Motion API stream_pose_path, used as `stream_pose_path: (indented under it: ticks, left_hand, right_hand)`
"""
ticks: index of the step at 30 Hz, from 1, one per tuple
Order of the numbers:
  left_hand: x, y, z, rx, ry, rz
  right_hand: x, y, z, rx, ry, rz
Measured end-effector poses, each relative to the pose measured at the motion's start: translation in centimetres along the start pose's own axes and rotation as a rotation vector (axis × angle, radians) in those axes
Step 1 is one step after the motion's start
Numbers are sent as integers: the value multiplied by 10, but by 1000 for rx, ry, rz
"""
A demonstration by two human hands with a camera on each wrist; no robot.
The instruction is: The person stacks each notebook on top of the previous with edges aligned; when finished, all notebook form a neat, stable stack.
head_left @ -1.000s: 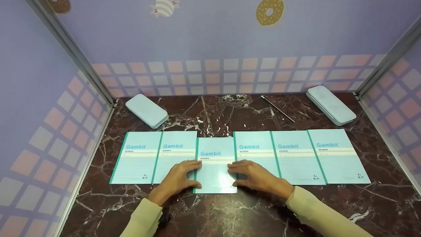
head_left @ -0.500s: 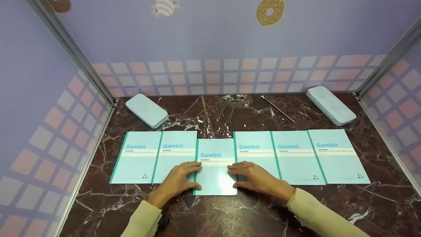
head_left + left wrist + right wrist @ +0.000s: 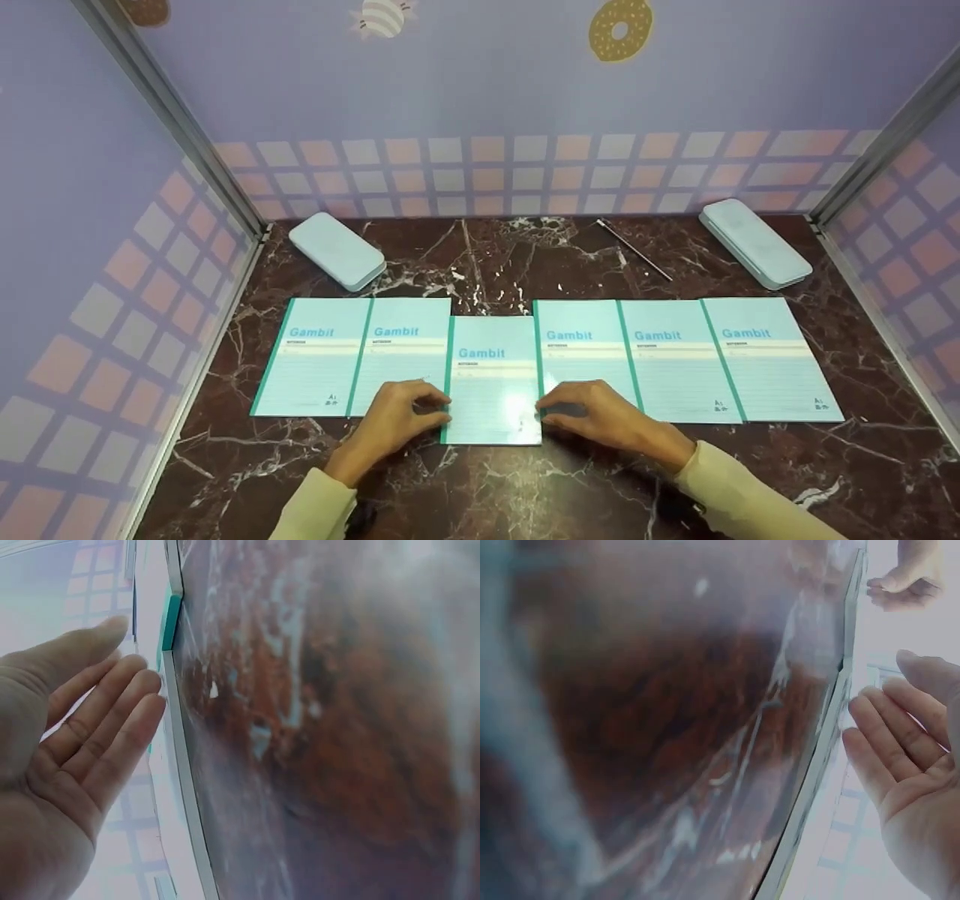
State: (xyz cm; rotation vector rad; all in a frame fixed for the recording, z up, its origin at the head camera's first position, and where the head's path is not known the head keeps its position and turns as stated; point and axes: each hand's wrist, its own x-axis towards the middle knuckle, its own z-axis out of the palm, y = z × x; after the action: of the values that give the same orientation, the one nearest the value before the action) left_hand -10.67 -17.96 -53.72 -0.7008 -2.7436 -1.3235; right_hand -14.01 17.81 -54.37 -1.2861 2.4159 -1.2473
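Note:
A "Gambit" notebook [image 3: 491,390] with a green spine lies flat in the middle of the row, set lower towards me than its neighbours. Beside its left edge is my left hand [image 3: 394,416], over the lower part of the adjoining notebook [image 3: 409,356]. My right hand [image 3: 604,412] is at the opposite edge, across the bottom of another notebook [image 3: 585,360]. Fingertips of both hands come right up to the middle notebook's sides. In the left wrist view the fingers [image 3: 124,739] are extended and loose; the right wrist view shows the other hand's fingers [image 3: 885,735] likewise relaxed.
More matching notebooks lie at the row's left end [image 3: 311,375] and right side [image 3: 679,375]. Behind them are a pale case [image 3: 337,251] at left, a thin pencil-like stick [image 3: 634,250], and another pale case [image 3: 756,244] at right. Patterned walls enclose the marbled table [image 3: 495,487].
The middle notebook has slid slightly towards me, then stayed put. Both hands have drawn back off its cover to its side edges, their fingertips lower and farther apart.

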Motion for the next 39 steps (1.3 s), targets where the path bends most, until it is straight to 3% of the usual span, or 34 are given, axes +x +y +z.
stream_pose_path:
  ticks: [9,15,23,27,34,39]
  left_hand:
    - [-11,10,-1,-5,-63,-100]
    - [-13,22,1,57,-38,-110]
    - [-17,35,1,114,-29,-133]
    - [-20,35,4,19,10,-226]
    - [-23,31,10,-270,124,-481]
    - [-24,34,13,-413,231,-633]
  right_hand:
    - [-13,-8,-5,48,-65,76]
    - [-18,-13,-4,42,-146,109]
    - [-18,-18,-8,60,-184,148]
    - [-18,-18,-9,86,-192,169]
    - [-18,-16,-10,137,-182,234]
    - [-18,-16,-10,160,-182,243]
